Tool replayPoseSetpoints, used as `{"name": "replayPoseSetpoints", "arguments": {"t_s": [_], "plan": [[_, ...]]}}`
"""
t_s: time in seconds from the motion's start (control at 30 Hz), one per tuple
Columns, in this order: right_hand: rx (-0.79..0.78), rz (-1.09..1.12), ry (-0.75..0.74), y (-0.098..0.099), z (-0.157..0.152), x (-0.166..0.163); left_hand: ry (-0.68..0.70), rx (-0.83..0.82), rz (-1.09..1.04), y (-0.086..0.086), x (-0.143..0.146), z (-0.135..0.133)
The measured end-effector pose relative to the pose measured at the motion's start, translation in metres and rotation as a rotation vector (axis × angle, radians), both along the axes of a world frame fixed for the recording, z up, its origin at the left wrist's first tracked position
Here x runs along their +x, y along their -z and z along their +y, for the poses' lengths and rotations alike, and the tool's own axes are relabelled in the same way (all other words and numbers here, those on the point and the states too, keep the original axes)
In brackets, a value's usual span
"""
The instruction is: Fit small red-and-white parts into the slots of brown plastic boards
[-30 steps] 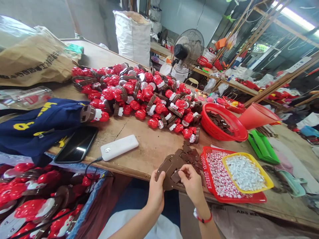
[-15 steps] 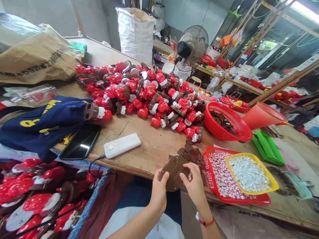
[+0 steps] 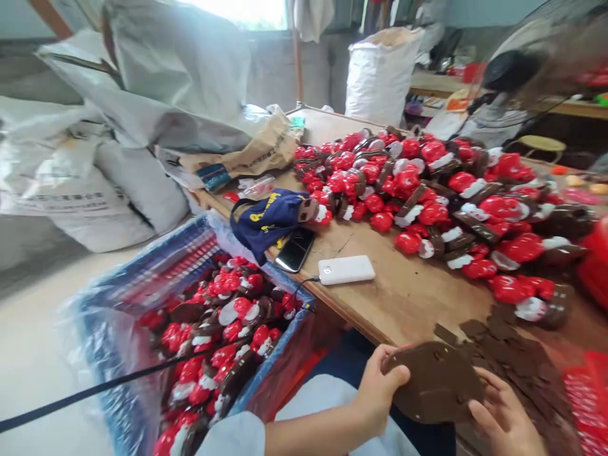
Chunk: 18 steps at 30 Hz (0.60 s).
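My left hand (image 3: 380, 392) is closed on the left edge of a brown oval plastic piece (image 3: 430, 383), its thumb on the near face. The piece's flat side, with small holes and slots, faces me; whatever lies behind it is hidden. At the opposite edge, my right hand (image 3: 506, 411) holds it between thumb and fingers. Flat brown plastic pieces (image 3: 517, 367) lie in a heap just beyond the right hand.
Red, white and brown plastic figures (image 3: 408, 183) are piled across the table (image 3: 394, 304). More fill a plastic-lined blue crate (image 3: 280, 373) at left. A white power bank (image 3: 346, 269), a phone (image 3: 295, 250) and a navy bag (image 3: 270, 218) lie on the table. A fan (image 3: 513, 69) stands behind.
My view has swung left and down, bringing the crate and sacks into sight. Both hands remain on the brown piece, which appears tilted differently. The yellow tray has left the view.
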State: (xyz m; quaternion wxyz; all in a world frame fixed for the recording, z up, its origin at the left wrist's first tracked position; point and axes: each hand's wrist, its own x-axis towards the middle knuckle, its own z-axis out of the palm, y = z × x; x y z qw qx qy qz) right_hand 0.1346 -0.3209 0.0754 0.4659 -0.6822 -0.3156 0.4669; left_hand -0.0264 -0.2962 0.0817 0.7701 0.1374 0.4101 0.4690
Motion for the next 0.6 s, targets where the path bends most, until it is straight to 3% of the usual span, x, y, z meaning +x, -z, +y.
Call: {"name": "replayPoseSetpoints", "arguments": {"t_s": [0.1, 0.17, 0.3, 0.43, 0.5, 0.6], "plan": [[-0.007, 0.033, -0.240, 0.008, -0.006, -0.011, 0.077, 0.008, 0.221, 0.016, -0.058, -0.006], [-0.010, -0.001, -0.374, 0.019, -0.005, -0.017, 0.079, -0.030, 0.584, 0.033, -0.106, -0.008], [-0.045, -0.068, -0.565, 0.039, -0.001, -0.025, -0.126, -0.142, 1.023, 0.062, -0.217, -0.016], [-0.121, -0.075, -0.673, 0.045, -0.001, -0.033, -0.308, -0.343, 1.547, 0.069, -0.314, -0.058], [-0.150, -0.078, -0.705, 0.046, -0.002, -0.039, -0.286, -0.440, 1.729, 0.069, -0.338, -0.085], [-0.152, -0.085, -0.724, 0.042, -0.004, -0.051, -0.116, -0.448, 1.906, 0.072, -0.340, -0.105]]}}
